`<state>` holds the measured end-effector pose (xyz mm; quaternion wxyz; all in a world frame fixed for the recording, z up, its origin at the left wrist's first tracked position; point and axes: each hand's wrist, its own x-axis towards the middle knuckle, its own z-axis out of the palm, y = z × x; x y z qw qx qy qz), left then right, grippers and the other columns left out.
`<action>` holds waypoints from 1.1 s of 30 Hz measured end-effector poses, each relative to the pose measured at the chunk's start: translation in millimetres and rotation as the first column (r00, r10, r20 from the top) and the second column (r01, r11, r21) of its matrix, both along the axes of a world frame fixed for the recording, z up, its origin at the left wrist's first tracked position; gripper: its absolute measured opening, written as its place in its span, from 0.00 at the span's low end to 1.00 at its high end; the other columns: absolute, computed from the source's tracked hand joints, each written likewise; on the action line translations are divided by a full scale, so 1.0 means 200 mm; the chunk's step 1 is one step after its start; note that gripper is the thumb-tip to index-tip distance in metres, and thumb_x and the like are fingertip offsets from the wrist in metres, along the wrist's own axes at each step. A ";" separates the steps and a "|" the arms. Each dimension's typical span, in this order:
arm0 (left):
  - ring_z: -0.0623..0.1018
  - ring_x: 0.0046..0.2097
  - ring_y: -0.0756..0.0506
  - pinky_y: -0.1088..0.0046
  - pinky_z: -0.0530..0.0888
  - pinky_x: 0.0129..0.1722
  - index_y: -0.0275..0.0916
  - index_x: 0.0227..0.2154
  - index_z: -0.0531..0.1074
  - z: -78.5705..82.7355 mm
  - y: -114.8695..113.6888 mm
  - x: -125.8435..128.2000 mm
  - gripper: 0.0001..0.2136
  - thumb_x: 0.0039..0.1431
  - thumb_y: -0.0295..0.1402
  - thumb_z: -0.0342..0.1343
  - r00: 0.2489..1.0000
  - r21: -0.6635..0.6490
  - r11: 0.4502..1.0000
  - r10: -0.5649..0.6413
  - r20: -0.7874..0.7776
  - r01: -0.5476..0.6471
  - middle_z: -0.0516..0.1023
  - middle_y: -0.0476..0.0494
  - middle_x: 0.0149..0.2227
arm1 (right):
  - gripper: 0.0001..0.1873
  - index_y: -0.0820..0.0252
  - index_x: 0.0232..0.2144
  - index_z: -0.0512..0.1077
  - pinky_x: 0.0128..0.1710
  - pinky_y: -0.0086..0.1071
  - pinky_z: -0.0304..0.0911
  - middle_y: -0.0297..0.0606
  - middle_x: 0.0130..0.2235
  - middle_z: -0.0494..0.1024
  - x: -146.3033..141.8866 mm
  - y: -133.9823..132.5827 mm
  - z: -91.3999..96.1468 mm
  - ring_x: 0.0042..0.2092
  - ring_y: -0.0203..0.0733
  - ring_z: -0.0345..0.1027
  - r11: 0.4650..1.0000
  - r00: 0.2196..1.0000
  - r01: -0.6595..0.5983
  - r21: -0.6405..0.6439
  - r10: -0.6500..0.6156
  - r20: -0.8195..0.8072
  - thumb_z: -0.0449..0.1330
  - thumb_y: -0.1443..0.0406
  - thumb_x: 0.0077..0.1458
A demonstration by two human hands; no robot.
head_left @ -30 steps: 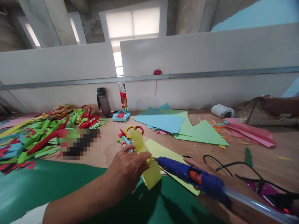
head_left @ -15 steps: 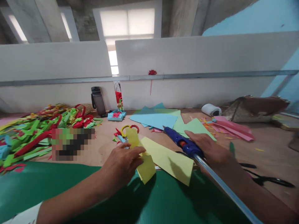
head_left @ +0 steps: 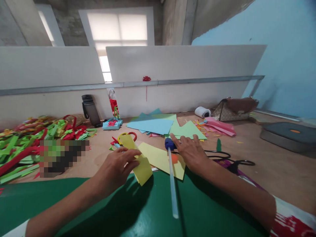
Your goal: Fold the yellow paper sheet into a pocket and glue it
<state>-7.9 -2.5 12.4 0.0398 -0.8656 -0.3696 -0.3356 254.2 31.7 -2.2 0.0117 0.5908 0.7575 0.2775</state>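
My left hand [head_left: 120, 164] pinches a folded strip of yellow paper [head_left: 145, 169], its fold facing me and its upper end standing up. My right hand [head_left: 192, 152] is closed around a blue hot glue gun [head_left: 169, 144], seen from its back end, with the nozzle hidden. A long clear glue stick [head_left: 173, 194] sticks out of the gun toward me, above the green surface [head_left: 153, 210]. Under and behind the gun lies a flat pale yellow sheet [head_left: 154, 156]. Scissors with yellow and red handles [head_left: 132, 135] lie just beyond the folded paper, partly covered by it.
Blue sheets [head_left: 153, 125] and green sheets [head_left: 189, 130] lie beyond my hands. Paper strips [head_left: 22, 148] pile up at left, near a dark bottle [head_left: 90, 110]. To the right are a black cable [head_left: 219, 154], pink paper [head_left: 221, 126], a handbag [head_left: 237, 108] and a grey case [head_left: 287, 136].
The view has turned to the right. The glue gun has swung from pointing up-left to pointing away, its glue stick now toward me. My left hand keeps the yellow paper.
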 end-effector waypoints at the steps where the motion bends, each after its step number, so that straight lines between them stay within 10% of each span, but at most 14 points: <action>1: 0.77 0.33 0.46 0.70 0.74 0.33 0.36 0.38 0.72 0.00 0.00 0.00 0.08 0.58 0.28 0.50 1.000 0.010 1.000 -0.015 0.007 0.015 0.79 0.43 0.31 | 0.33 0.61 0.59 0.53 0.48 0.53 0.48 0.48 0.39 0.73 -0.01 0.00 -0.02 0.40 0.51 0.68 1.000 1.000 -0.012 0.004 0.012 0.009 0.47 0.79 0.51; 10: 0.77 0.29 0.50 0.66 0.71 0.43 0.36 0.40 0.69 -0.03 -0.02 0.00 0.07 0.58 0.27 0.51 0.989 0.124 0.985 -0.132 0.071 0.122 0.79 0.48 0.27 | 0.22 0.64 0.49 0.67 0.51 0.59 0.45 0.53 0.49 0.71 -0.10 -0.12 0.12 0.50 0.58 0.63 0.978 0.976 -0.178 0.105 0.189 -0.105 0.50 0.78 0.53; 13: 0.78 0.30 0.49 0.66 0.71 0.43 0.36 0.39 0.69 -0.05 -0.02 0.01 0.06 0.58 0.27 0.51 0.986 0.171 0.975 -0.152 0.065 0.139 0.80 0.46 0.29 | 0.14 0.59 0.42 0.72 0.50 0.45 0.53 0.42 0.45 0.75 -0.20 -0.20 0.20 0.47 0.47 0.66 0.890 0.737 -0.448 0.082 0.420 -0.529 0.60 0.69 0.50; 16: 0.78 0.30 0.49 0.65 0.71 0.44 0.36 0.39 0.69 -0.06 -0.03 0.01 0.06 0.58 0.27 0.52 0.986 0.182 0.973 -0.154 0.059 0.141 0.80 0.46 0.31 | 0.09 0.60 0.35 0.75 0.41 0.31 0.60 0.35 0.37 0.77 -0.28 -0.24 0.19 0.40 0.38 0.68 0.824 0.440 -0.564 -0.062 0.236 -0.866 0.62 0.68 0.47; 20: 0.78 0.30 0.50 0.65 0.70 0.45 0.38 0.39 0.68 -0.07 -0.04 0.02 0.06 0.59 0.26 0.51 0.981 0.163 0.971 -0.184 0.058 0.172 0.80 0.48 0.31 | 0.05 0.61 0.28 0.76 0.35 0.29 0.58 0.32 0.31 0.76 -0.33 -0.23 0.11 0.34 0.36 0.67 0.791 0.250 -0.598 -0.126 0.035 -0.968 0.60 0.71 0.47; 33: 0.78 0.34 0.47 0.70 0.75 0.35 0.38 0.47 0.66 -0.07 -0.07 0.04 0.14 0.56 0.27 0.52 0.978 -0.246 0.966 -0.029 0.205 0.080 0.79 0.46 0.32 | 0.04 0.60 0.23 0.74 0.34 0.30 0.57 0.31 0.28 0.74 -0.35 -0.21 0.07 0.32 0.36 0.66 0.800 0.089 -0.600 -0.014 0.050 -0.995 0.59 0.70 0.47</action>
